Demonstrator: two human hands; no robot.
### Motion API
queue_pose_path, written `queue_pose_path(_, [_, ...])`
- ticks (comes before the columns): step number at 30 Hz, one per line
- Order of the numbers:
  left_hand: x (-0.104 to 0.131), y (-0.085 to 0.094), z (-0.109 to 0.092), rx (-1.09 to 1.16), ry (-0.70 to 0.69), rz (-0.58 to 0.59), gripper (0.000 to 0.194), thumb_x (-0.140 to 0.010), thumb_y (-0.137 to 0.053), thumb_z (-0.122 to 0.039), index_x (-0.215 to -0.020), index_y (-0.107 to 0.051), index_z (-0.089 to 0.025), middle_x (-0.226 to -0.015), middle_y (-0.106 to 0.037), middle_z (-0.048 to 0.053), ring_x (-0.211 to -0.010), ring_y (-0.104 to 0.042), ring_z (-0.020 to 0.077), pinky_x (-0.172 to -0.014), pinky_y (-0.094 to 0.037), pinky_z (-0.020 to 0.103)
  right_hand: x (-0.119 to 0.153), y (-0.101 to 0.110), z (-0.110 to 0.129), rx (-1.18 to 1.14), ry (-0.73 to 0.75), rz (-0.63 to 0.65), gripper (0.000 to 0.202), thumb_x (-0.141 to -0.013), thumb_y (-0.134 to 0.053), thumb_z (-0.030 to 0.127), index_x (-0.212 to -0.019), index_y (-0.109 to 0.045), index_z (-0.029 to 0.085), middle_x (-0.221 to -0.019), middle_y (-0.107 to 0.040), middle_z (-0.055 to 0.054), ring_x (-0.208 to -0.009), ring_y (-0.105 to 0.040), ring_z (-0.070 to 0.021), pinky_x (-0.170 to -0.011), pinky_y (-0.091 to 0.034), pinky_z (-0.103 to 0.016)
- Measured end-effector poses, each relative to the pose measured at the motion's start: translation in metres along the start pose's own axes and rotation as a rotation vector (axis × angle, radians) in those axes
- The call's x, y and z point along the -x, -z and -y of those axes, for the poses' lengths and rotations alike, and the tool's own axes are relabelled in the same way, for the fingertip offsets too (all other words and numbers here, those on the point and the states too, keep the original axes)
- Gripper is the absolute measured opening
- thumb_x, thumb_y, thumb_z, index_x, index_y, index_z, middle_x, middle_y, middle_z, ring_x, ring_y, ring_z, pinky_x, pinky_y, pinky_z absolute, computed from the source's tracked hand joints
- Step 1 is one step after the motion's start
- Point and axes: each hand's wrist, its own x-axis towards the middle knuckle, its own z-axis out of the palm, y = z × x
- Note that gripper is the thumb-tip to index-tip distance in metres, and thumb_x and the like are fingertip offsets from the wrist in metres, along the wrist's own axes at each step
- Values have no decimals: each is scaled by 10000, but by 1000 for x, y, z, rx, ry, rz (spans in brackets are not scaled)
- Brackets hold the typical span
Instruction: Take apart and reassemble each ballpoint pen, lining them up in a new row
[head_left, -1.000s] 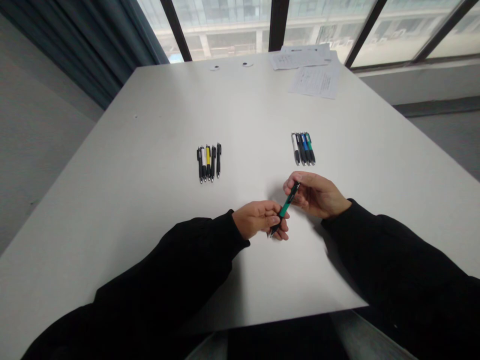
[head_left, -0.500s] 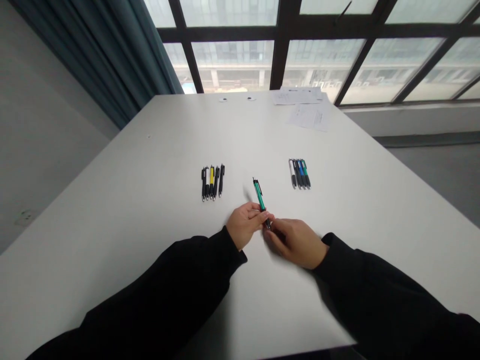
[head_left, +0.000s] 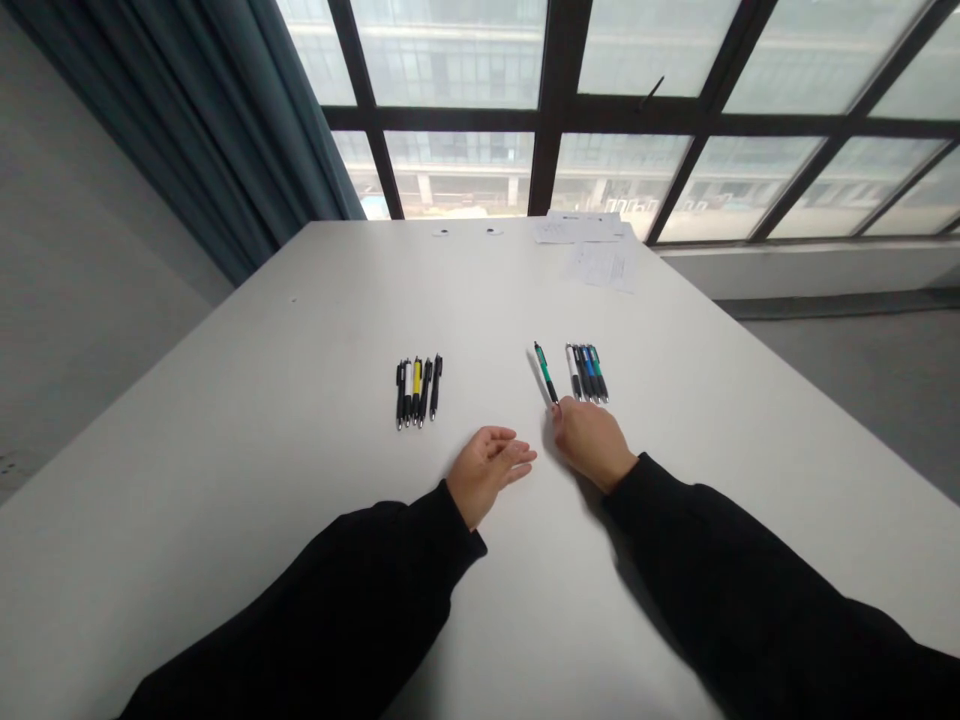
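Observation:
Between the fingertips of my right hand [head_left: 592, 440] is the tip end of a green pen [head_left: 545, 370], its black grip toward me and its clicker pointing away. The pen is just left of a row of several pens [head_left: 587, 373] in white, black, blue and green, and does not touch them. My left hand [head_left: 491, 468] holds nothing; its fingers are apart and reach toward the right hand. Beyond it on the left lies another row of several pens [head_left: 417, 390], black, white and yellow, side by side.
All of this is on a large white table [head_left: 337, 330]. Papers [head_left: 581, 228] lie at its far right end, and two small white items [head_left: 491, 231] sit along the far edge. A blue curtain [head_left: 195, 130] and a window stand behind.
My left hand has let go of the green pen. My right hand has carried it forward and right, close to the right row. The view has tilted up a little.

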Motion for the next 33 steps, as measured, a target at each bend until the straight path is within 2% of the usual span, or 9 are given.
queue_pose_path(5, [0,1,2,-12,2,27,230,-797,-725,-214,-897,-532,-138,-884,-657,64,-855,-697,179,-898,-530,386,-13,-1,-5,18,-48,-24,357,-980,-337,278,-965,-637,85,-830,-701,-193,-799,-701,-270,-694,-474,-308])
queue_pose_path(14, [0,3,4,-5,-11,76,346,-715,-799,-332,-852,-553,-132,-840,-670,57,-839,-692,179,-888,-528,378,-12,-2,-11,32,-102,-63,400,-984,-322,318,-977,-643,80,-843,-701,-197,-795,-711,-278,-708,-495,-316])
queue_pose_path(19, [0,4,5,-15,-15,89,367,-693,-813,-352,-840,-558,-132,-831,-672,52,-837,-690,177,-878,-529,367,-13,0,-11,34,-108,-65,383,-970,-345,322,-942,-653,96,-804,-703,-184,-761,-713,-289,-665,-494,-315])
queue_pose_path(26, [-1,7,6,-20,-10,113,355,-710,-800,-366,-838,-565,-134,-851,-675,63,-839,-688,177,-867,-531,360,-13,0,-12,-10,-140,-43,407,-972,-351,321,-937,-677,80,-816,-708,-206,-798,-713,-288,-719,-495,-328])
queue_pose_path(33, [-3,10,7,-26,-16,128,399,-684,-811,-413,-831,-572,-130,-845,-677,58,-830,-687,171,-851,-536,344,-12,1,-13,-5,-144,-57,401,-956,-374,321,-887,-694,91,-798,-710,-202,-768,-713,-300,-681,-496,-334])
